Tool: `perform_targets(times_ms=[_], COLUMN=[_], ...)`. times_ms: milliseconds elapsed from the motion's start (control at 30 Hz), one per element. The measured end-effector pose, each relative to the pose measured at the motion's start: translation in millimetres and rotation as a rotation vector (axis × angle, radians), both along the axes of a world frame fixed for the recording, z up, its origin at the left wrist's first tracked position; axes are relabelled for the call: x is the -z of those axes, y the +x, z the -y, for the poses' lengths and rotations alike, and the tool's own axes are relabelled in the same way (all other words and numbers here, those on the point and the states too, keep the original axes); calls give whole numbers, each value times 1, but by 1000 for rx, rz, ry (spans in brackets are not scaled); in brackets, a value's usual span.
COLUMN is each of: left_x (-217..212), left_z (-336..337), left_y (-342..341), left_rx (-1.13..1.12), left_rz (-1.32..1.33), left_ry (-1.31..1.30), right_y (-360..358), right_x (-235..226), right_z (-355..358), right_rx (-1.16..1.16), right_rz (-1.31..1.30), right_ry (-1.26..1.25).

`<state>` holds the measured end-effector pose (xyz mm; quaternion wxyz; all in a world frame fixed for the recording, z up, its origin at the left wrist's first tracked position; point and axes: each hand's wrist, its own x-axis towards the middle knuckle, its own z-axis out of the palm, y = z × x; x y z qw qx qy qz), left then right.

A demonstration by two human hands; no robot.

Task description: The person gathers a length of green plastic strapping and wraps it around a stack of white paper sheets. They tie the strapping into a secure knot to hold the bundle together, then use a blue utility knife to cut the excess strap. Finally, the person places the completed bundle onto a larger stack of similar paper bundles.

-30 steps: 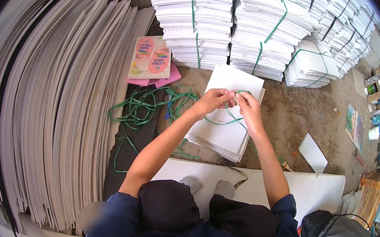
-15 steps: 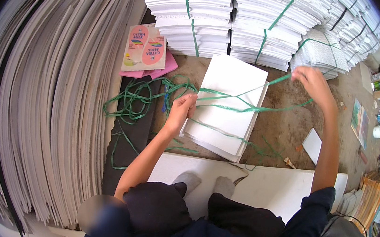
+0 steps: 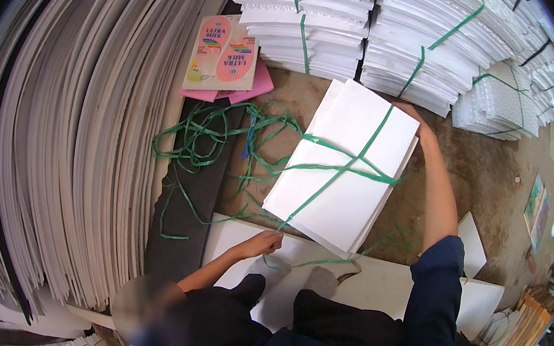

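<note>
A stack of white sheets (image 3: 336, 193) lies tilted on the floor in front of me. Green plastic string (image 3: 315, 196) crosses it in both directions, and the strands meet right of its middle. At the near left corner my left hand (image 3: 263, 244) is closed round one string end, with a loose tail trailing to the right. My right hand (image 3: 412, 114) is at the far right corner of the stack, where the other strand runs over the edge. Its fingers are mostly hidden behind the sheets. A loose tangle of the same string (image 3: 199, 138) spreads to the left.
Tall upright boards (image 3: 90, 131) line the left side. Tied white bundles (image 3: 306, 39) stand at the back, with a bubble-wrap bundle (image 3: 496, 106) right of them. A printed carton piece (image 3: 222, 57) rests on pink sheets (image 3: 254, 87). My feet stand on a white board (image 3: 373, 286).
My left hand has pulled the string down to the near edge. My right hand has moved to the far right corner. A strand now runs lengthwise over the stack, which looks more tilted.
</note>
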<state>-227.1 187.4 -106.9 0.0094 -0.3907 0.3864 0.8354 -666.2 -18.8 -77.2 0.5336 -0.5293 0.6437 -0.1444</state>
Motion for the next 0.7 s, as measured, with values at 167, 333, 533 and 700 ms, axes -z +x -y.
perform_targets(times_ms=[167,333,533,700], left_x=[20,24,39,49], left_z=[2,19,107,169], left_y=[-57,-82,-87,-75], left_rx=[-568,-848,-891,-598], left_rz=[110,-56,-127,-72], left_ry=[393,291,105,-126], right_y=[5,-10,3,55], right_x=[27,38,63,54], right_z=[-35,-64,-160,-218], right_rx=[118,442,1176,1508], right_rz=[157,272,623,791], right_ry=[200,153,83,20])
